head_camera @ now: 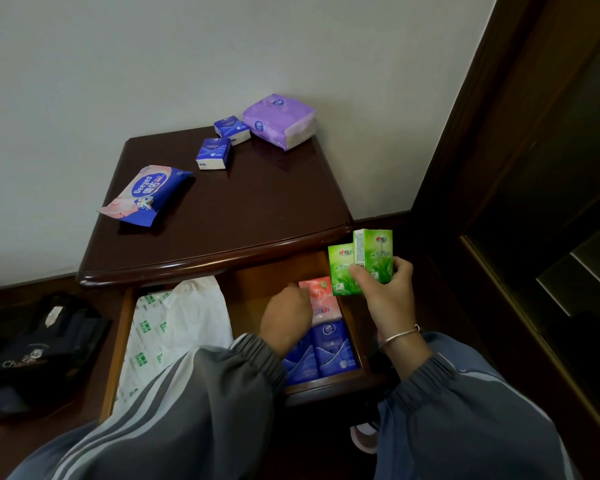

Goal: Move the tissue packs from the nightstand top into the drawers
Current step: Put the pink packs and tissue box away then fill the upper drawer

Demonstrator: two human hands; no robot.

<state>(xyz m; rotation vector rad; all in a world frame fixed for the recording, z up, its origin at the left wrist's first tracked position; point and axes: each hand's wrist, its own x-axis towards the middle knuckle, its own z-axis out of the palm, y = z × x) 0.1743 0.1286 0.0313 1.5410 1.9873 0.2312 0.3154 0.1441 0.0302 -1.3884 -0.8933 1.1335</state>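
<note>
The dark wooden nightstand top [257, 209] carries a large purple tissue pack [279, 120] at the back right, two small blue packs [231, 126] [213, 153] beside it, and a pink-and-blue wipes pack [146, 194] at the left. The top drawer [326, 384] stands pulled out. My right hand [387, 292] holds two green tissue packs [364, 261] above the drawer's right side. My left hand [286, 315] reaches into the drawer, fingers on a red-pink pack [321, 296]. Two blue packs [321, 351] lie in the drawer's front right.
White plastic bags with green print [174, 327] fill the drawer's left half. A dark bag [42, 348] lies on the floor at the left. A dark wooden door frame [520, 133] rises on the right. The white wall stands behind the nightstand.
</note>
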